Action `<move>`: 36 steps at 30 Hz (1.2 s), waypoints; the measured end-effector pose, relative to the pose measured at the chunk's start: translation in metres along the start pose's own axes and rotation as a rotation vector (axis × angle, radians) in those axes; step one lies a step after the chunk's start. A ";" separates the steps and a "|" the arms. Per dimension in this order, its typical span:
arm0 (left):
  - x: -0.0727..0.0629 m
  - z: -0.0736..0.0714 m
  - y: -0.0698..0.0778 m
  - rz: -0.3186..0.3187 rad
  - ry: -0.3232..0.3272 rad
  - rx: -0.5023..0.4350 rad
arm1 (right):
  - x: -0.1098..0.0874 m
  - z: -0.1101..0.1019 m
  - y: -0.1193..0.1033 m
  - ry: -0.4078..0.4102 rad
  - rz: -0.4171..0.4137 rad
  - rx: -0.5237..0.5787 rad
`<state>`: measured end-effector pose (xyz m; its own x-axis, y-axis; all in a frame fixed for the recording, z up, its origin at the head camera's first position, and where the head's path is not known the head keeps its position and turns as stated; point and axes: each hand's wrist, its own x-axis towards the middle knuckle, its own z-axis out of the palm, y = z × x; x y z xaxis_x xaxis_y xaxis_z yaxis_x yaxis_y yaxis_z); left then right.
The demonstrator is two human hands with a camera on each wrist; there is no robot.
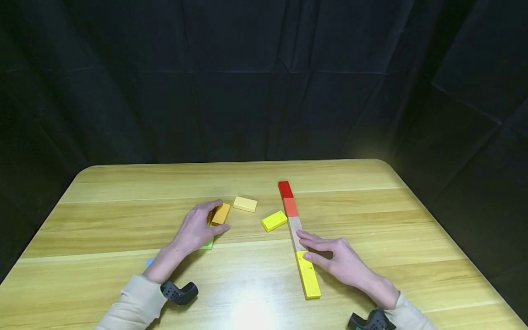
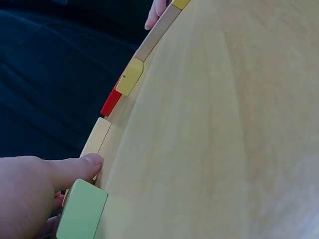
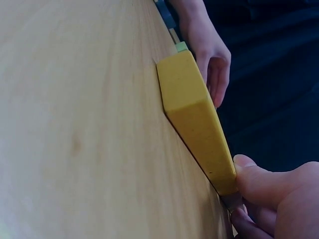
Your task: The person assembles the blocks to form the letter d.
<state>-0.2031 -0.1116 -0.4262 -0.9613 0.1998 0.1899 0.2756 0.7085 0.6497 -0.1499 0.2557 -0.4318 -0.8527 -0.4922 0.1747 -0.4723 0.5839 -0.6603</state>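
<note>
My left hand (image 1: 198, 227) is spread around an orange block (image 1: 221, 214), thumb on the near side and a finger on the far side. I cannot tell whether they touch it. A green block (image 2: 82, 209) lies by this thumb, partly under the hand in the head view. My right hand (image 1: 340, 259) rests at a line of blocks. Its thumb touches the long yellow block (image 1: 308, 277), and its fingertips touch the pale wooden block (image 1: 294, 231). Beyond these, a coral block (image 1: 290, 207) and a red block (image 1: 284, 189) continue the line end to end.
A small yellow block (image 1: 274, 221) lies slanted against the line's left side. Further left is a cream block (image 1: 245, 204). A blue block (image 1: 150, 262) shows beside the left wrist. Dark cloth (image 1: 239, 91) hangs behind the wooden table (image 1: 123, 183).
</note>
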 end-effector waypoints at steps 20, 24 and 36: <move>-0.003 0.001 0.005 0.006 0.029 -0.029 | -0.001 0.001 -0.001 0.008 -0.003 -0.020; -0.004 0.001 0.009 0.039 0.039 -0.030 | -0.002 0.001 -0.001 0.009 -0.004 -0.019; -0.008 0.008 0.025 0.092 0.012 -0.048 | -0.002 0.001 0.001 0.009 -0.015 -0.003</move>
<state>-0.1885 -0.0904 -0.4177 -0.9320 0.2537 0.2589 0.3625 0.6540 0.6640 -0.1483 0.2566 -0.4341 -0.8476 -0.4949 0.1915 -0.4857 0.5781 -0.6557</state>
